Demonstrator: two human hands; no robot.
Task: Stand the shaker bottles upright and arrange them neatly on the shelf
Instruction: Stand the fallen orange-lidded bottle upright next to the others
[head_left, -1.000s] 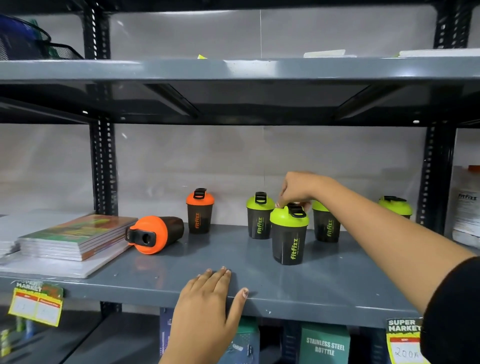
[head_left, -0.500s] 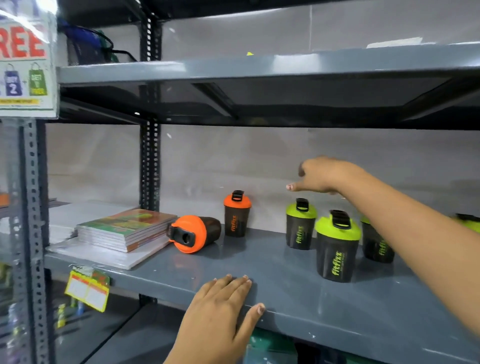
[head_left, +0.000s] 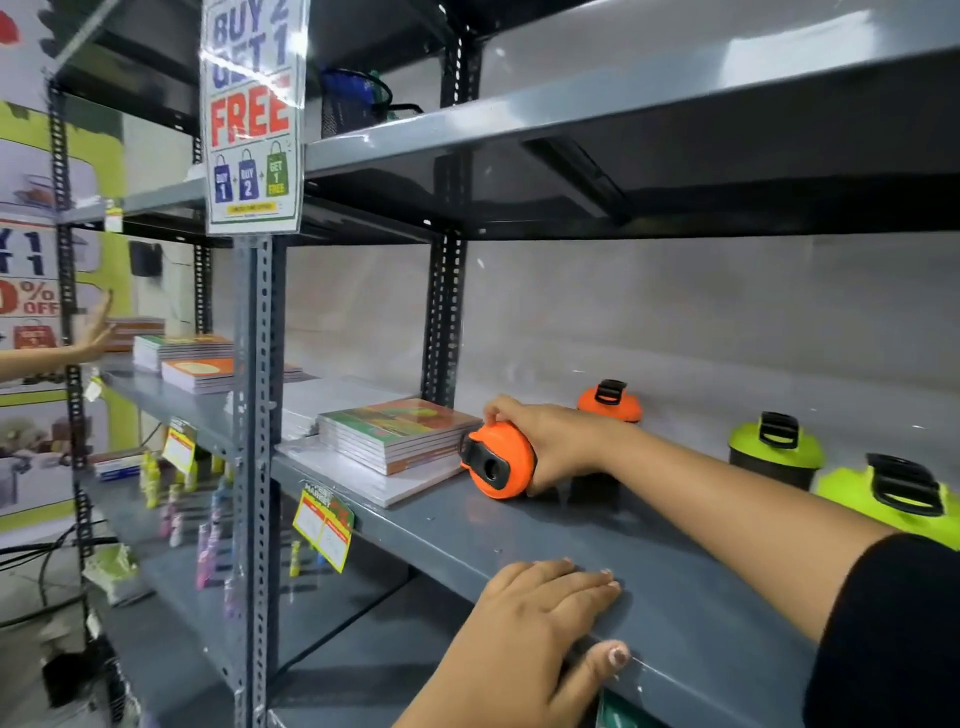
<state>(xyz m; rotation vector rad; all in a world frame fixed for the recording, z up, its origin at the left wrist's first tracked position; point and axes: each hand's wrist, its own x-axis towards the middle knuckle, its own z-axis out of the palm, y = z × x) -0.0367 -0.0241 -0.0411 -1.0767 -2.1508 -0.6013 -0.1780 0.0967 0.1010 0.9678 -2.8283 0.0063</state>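
Note:
An orange-lidded shaker bottle (head_left: 496, 460) lies on its side on the grey shelf (head_left: 675, 597), lid facing left. My right hand (head_left: 550, 441) is wrapped around its dark body, which is mostly hidden. Behind my hand an upright orange-lidded shaker (head_left: 609, 401) stands near the back wall. Further right stand two green-lidded shakers, one in the middle (head_left: 774, 449) and one (head_left: 898, 499) partly behind my sleeve. My left hand (head_left: 535, 629) rests flat over the shelf's front edge, holding nothing.
A stack of notebooks (head_left: 395, 434) on white sheets lies just left of the fallen bottle. A perforated upright post (head_left: 254, 467) carries a promotional sign (head_left: 252, 114). Price tags (head_left: 322, 525) hang off the shelf edge. Another person's hand (head_left: 93, 332) reaches in at far left.
The view swung left. My right hand moved from above the green shakers down to the fallen orange bottle and closed on it. My left hand stayed on the shelf edge.

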